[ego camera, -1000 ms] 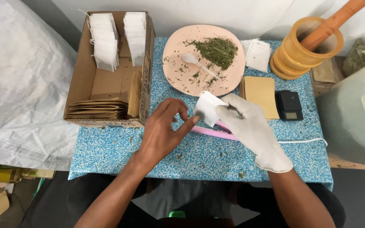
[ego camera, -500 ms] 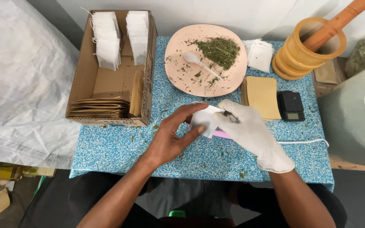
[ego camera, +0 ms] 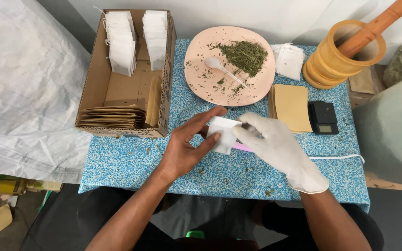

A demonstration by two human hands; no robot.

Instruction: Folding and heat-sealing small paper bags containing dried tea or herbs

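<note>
My bare left hand (ego camera: 182,151) and gloved right hand (ego camera: 275,144) pinch a white sachet (ego camera: 222,134) mid-frame over the speckled blue table (ego camera: 131,165); bare tabletop along the lower edge.

A blue speckled table (ego camera: 117,162) stood against a pale wall (ego camera: 257,14); a white sack (ego camera: 19,93) lay left, over dark floor (ego camera: 47,223).
</note>
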